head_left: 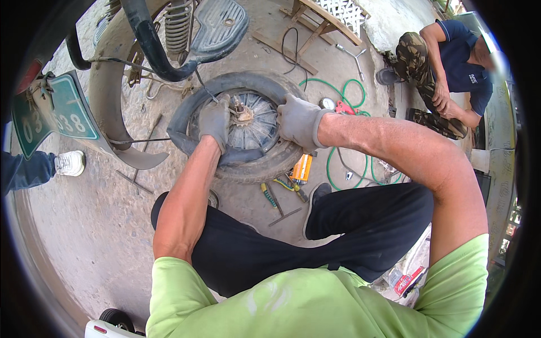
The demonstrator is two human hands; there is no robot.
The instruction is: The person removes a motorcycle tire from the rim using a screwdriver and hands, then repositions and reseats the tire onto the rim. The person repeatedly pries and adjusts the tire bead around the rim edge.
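A motorcycle wheel lies flat on the ground in front of me, its dusty hub [245,115] and rim showing inside the tyre [265,172]. A dark grey inner tube [197,89] loops loosely over the rim. My left hand [214,123], in a grey glove, is closed at the wheel's left side by the hub; what its fingers hold is hidden. A thin dark rod runs down toward those fingers. At the right side, my gloved right hand [300,121] is closed on the inner tube where it meets the tyre.
A motorcycle's rear end with a mudguard [112,84] and footboard [222,28] overhangs at left. Pliers [269,194], an orange box [301,169], a green hose [366,163] and a pressure gauge [327,103] lie around. One person [451,73] sits at right; another's shoe [70,163] is at left.
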